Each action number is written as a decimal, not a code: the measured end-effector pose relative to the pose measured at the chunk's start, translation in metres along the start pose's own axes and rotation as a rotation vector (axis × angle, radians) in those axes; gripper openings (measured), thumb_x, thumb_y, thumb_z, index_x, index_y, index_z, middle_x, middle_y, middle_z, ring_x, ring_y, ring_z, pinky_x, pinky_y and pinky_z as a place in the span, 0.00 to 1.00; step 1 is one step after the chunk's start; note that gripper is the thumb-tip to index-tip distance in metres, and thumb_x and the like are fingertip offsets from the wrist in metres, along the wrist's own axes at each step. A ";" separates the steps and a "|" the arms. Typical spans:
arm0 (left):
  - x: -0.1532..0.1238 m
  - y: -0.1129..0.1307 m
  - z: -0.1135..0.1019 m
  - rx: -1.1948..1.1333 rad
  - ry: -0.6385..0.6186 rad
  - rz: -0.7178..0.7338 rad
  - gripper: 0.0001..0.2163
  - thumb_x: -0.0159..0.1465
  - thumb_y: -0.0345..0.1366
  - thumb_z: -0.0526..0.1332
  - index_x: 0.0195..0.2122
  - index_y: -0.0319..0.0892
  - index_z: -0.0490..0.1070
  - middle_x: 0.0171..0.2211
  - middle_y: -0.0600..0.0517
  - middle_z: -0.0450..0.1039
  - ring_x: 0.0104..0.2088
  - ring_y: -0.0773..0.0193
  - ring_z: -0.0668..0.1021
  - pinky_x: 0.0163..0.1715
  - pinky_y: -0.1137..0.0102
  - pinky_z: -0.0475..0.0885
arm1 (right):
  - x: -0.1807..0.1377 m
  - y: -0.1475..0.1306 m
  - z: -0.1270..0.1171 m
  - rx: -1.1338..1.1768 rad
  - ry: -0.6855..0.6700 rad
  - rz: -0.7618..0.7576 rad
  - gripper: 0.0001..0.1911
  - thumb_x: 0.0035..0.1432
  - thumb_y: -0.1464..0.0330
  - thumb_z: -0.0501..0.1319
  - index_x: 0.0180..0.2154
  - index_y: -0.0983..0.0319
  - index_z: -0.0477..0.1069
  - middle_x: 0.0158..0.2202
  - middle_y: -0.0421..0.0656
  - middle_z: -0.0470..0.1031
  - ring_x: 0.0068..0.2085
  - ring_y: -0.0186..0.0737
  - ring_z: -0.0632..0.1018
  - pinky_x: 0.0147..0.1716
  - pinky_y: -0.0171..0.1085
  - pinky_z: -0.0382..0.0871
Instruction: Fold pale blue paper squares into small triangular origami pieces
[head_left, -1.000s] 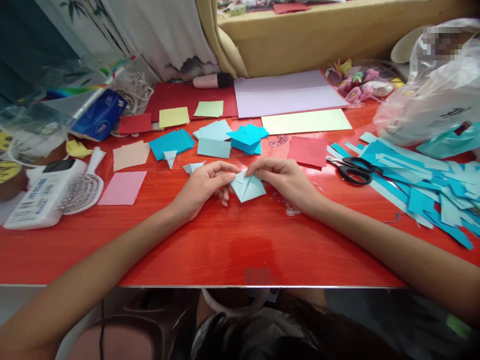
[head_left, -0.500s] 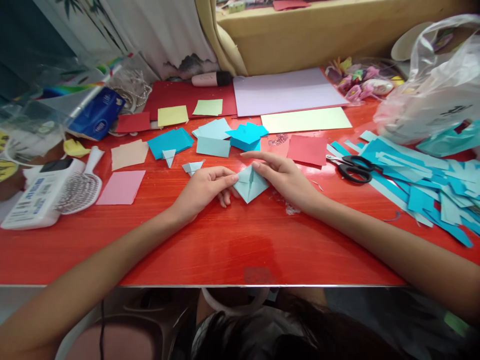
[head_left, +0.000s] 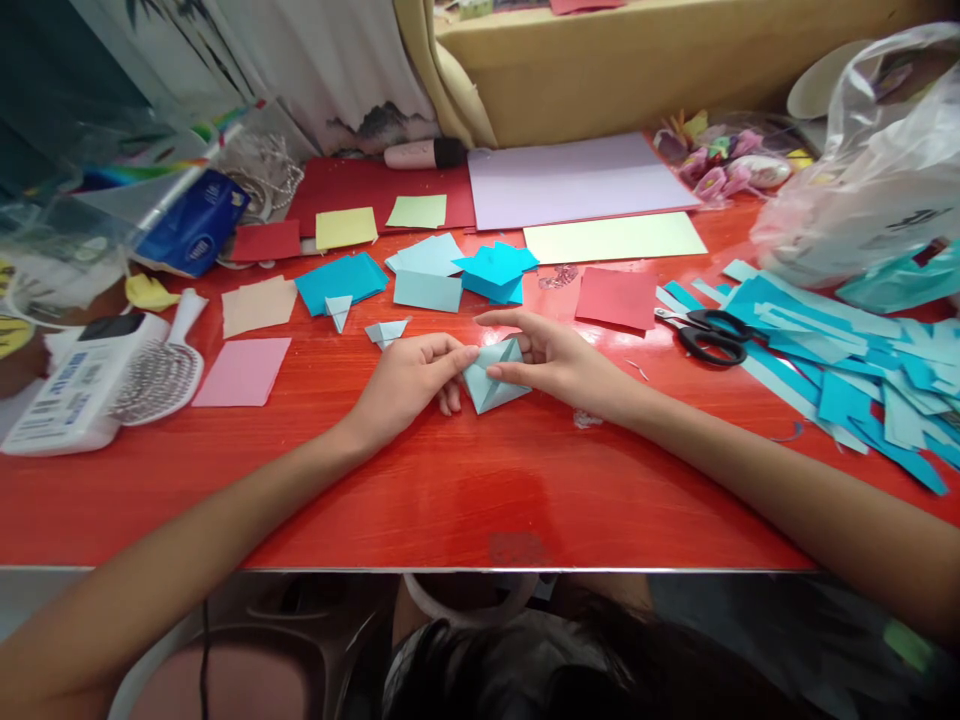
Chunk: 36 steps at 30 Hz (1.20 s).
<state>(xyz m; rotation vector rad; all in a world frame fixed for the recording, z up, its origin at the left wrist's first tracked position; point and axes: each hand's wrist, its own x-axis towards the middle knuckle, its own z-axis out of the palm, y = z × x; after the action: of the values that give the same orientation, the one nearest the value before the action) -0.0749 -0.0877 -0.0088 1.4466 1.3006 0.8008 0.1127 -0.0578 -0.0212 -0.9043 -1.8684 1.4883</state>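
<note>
A pale blue piece of folded paper lies between my hands in the middle of the red table. My left hand pinches its left corner between thumb and fingers. My right hand has its thumb across the front of the paper and some fingers behind it, while the index finger stretches out above. Just beyond my left hand sit two small folded paper pieces, one close by and another against a stack of bright blue squares. More pale blue sheets lie farther back.
Black-handled scissors and a heap of blue paper strips lie at right, near a plastic bag. A hairbrush, a white box and pink paper are at left. Lilac sheets lie at the back.
My right thumb has moved down and left across the paper, and the right fingers have curled behind it. The paper has turned slightly. My left hand keeps its pinch.
</note>
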 end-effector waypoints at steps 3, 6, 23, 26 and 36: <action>-0.001 -0.001 0.000 0.014 0.022 0.017 0.15 0.61 0.46 0.58 0.26 0.39 0.68 0.16 0.54 0.70 0.16 0.70 0.71 0.18 0.75 0.66 | 0.000 -0.002 -0.001 0.025 -0.026 0.011 0.27 0.55 0.63 0.63 0.56 0.59 0.61 0.29 0.38 0.70 0.28 0.34 0.70 0.25 0.34 0.66; -0.001 -0.002 0.000 -0.004 0.067 0.045 0.14 0.62 0.46 0.58 0.26 0.40 0.68 0.15 0.55 0.69 0.16 0.70 0.71 0.18 0.75 0.66 | 0.001 -0.006 -0.002 0.085 0.021 0.067 0.21 0.58 0.61 0.60 0.52 0.59 0.65 0.28 0.38 0.70 0.28 0.33 0.71 0.25 0.34 0.69; -0.005 0.002 0.000 0.050 0.066 0.105 0.13 0.60 0.44 0.61 0.26 0.39 0.68 0.21 0.53 0.72 0.18 0.73 0.69 0.19 0.77 0.65 | 0.002 0.000 -0.001 0.280 0.078 0.022 0.22 0.53 0.71 0.64 0.51 0.61 0.64 0.32 0.38 0.73 0.33 0.33 0.74 0.35 0.36 0.71; -0.005 0.003 0.000 0.056 0.067 0.105 0.13 0.60 0.44 0.60 0.26 0.39 0.68 0.21 0.54 0.72 0.18 0.73 0.69 0.20 0.77 0.65 | 0.002 0.002 -0.001 0.279 0.079 0.013 0.22 0.54 0.67 0.64 0.51 0.60 0.65 0.35 0.39 0.74 0.34 0.34 0.75 0.36 0.36 0.70; -0.004 0.003 0.000 0.061 0.057 0.104 0.13 0.60 0.43 0.60 0.26 0.39 0.67 0.21 0.54 0.71 0.18 0.73 0.69 0.20 0.76 0.65 | 0.003 0.002 0.001 0.347 0.147 0.055 0.21 0.56 0.55 0.60 0.47 0.61 0.68 0.37 0.43 0.74 0.36 0.36 0.75 0.35 0.36 0.71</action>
<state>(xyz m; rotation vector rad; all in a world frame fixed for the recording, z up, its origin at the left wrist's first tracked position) -0.0743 -0.0918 -0.0051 1.5601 1.3111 0.8827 0.1110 -0.0556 -0.0236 -0.8763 -1.4338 1.6650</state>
